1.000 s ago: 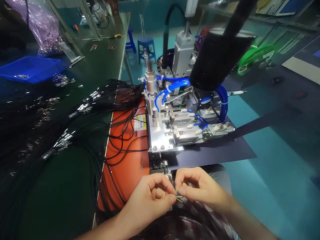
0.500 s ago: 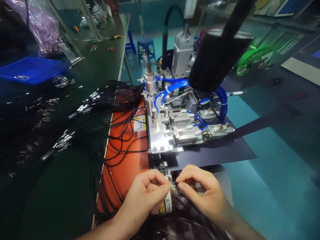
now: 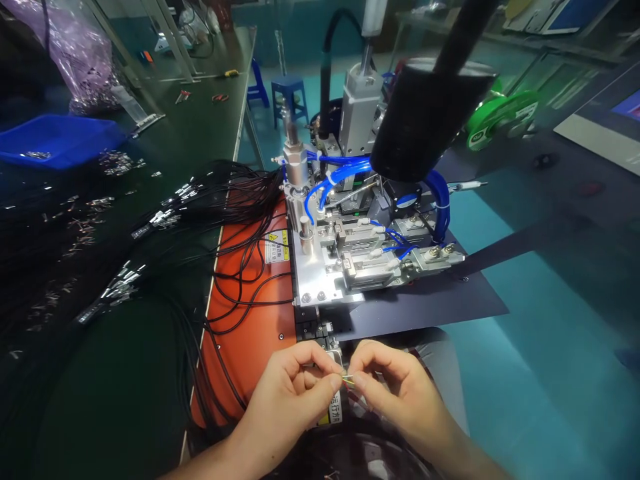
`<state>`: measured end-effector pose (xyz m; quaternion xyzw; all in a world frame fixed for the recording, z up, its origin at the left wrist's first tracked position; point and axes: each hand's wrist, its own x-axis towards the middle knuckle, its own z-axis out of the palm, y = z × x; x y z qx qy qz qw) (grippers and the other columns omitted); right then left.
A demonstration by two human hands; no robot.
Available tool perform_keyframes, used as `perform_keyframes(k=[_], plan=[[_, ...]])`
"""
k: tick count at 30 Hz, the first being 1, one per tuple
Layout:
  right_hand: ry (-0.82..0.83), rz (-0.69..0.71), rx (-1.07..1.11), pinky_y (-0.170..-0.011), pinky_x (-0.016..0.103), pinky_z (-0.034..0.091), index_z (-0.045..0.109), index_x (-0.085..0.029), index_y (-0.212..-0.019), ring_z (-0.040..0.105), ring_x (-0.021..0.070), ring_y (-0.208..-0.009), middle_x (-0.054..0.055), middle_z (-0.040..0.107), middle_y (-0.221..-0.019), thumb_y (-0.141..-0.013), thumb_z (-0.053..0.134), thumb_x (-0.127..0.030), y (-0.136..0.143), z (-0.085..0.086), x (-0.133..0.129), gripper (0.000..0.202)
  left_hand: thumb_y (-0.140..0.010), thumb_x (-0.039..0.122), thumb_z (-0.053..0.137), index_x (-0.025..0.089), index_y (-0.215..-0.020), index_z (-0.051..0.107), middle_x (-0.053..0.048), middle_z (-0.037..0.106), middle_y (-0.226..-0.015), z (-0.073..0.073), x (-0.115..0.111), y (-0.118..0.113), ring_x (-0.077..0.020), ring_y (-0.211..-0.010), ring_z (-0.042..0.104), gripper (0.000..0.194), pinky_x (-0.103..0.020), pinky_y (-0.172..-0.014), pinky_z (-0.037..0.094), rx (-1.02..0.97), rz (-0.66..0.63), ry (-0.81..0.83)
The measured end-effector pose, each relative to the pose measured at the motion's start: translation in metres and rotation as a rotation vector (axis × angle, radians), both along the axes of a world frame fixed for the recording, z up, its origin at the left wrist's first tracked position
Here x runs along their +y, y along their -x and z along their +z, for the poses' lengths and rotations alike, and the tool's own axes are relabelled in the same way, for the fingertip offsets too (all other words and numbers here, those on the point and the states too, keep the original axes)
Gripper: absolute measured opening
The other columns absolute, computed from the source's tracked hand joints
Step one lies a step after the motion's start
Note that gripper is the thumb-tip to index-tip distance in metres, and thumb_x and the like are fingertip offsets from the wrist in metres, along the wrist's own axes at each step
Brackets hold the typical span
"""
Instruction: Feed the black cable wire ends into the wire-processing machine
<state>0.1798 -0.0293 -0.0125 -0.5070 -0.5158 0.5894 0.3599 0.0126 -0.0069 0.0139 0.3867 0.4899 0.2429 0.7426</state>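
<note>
Thin wires (image 3: 349, 381), pinched by the left hand (image 3: 303, 387) and right hand (image 3: 397, 380), are seemingly being separated, with delicate handling called for next.

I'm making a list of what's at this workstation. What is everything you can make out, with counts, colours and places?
wires: a few, one yellow, front centre
machine: one, mostly silver, centre
tubes: several, blue, on the machine
cylinder: one, black, above the machine
panel: one, orange, left of the machine
warning label: one, yellow and white, on the panel
table: one, dark green, left
cables: many, black, across table and panel
tray: one, blue, on the table
bag: one, pinkish, far left
stool: one, blue, in the background
reel: one, green, back right
floor: one, teal, right
left hand: one, bare, pinching the wires
right hand: one, bare, at the wires' ends
</note>
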Motion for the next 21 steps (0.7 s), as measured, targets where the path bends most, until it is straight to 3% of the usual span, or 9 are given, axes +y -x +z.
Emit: perform_keyframes(k=[5, 8, 11, 14, 17, 21], plan=[[-0.610, -0.010, -0.476, -0.056, 0.028, 0.031, 0.056, -0.019, -0.073, 0.046, 0.0141, -0.055, -0.001, 0.056, -0.064, -0.083, 0.052, -0.010, 0.001, 0.008, -0.008, 0.014, -0.077, 0.037, 0.063, 0.015, -0.077, 0.052, 0.011, 0.035, -0.043, -0.003, -0.002, -0.001, -0.0044, -0.040, 0.027, 0.025, -0.017, -0.040, 0.019, -0.033, 0.016, 0.001], [-0.759, 0.082, -0.642, -0.055, 0.030, 0.028, 0.058, -0.018, -0.074, 0.043, 0.0147, -0.054, 0.000, 0.059, -0.064, -0.084, 0.052, -0.010, -0.003, 0.016, -0.003, 0.015, -0.078, 0.038, 0.063, 0.015, -0.078, 0.053, 0.010, 0.035, -0.045, -0.004, -0.002, -0.001, -0.0049, -0.042, 0.027, 0.025, -0.018, -0.041, 0.019, -0.035, -0.004, -0.016], [-0.681, 0.160, -0.616, -0.055, 0.029, 0.028, 0.056, -0.018, -0.074, 0.043, 0.0147, -0.056, -0.001, 0.057, -0.066, -0.085, 0.051, -0.011, -0.009, 0.022, 0.006, 0.015, -0.077, 0.038, 0.063, 0.015, -0.076, 0.053, 0.010, 0.035, -0.044, -0.002, -0.002, -0.002, -0.0048, -0.042, 0.025, 0.025, -0.019, -0.041, 0.018, -0.019, -0.019, -0.004], [-0.476, 0.180, -0.483, -0.057, 0.028, 0.032, 0.053, -0.019, -0.073, 0.045, 0.0138, -0.058, -0.002, 0.054, -0.067, -0.086, 0.050, -0.013, -0.011, 0.020, 0.010, 0.015, -0.075, 0.037, 0.064, 0.015, -0.073, 0.052, 0.011, 0.033, -0.042, -0.002, -0.001, -0.004, -0.0043, -0.041, 0.024, 0.026, -0.018, -0.041, 0.017, -0.014, -0.013, 0.021], [-0.238, 0.111, -0.288, -0.058, 0.025, 0.037, 0.053, -0.020, -0.074, 0.049, 0.0132, -0.062, -0.003, 0.053, -0.070, -0.088, 0.049, -0.016, -0.008, 0.012, 0.007, 0.016, -0.075, 0.037, 0.064, 0.015, -0.072, 0.051, 0.012, 0.032, -0.040, -0.003, -0.001, -0.003, -0.0038, -0.039, 0.024, 0.025, -0.018, -0.040, 0.016, -0.012, 0.026, 0.046], [-0.074, -0.017, -0.158, -0.059, 0.024, 0.041, 0.058, -0.020, -0.077, 0.051, 0.0143, -0.064, -0.002, 0.056, -0.072, -0.087, 0.052, -0.021, 0.002, 0.007, -0.001, 0.011, -0.077, 0.036, 0.063, 0.015, -0.074, 0.051, 0.012, 0.032, -0.040, -0.005, -0.003, -0.001, -0.0037, -0.039, 0.022, 0.024, -0.017, -0.039, 0.016, -0.011, 0.066, 0.040]])
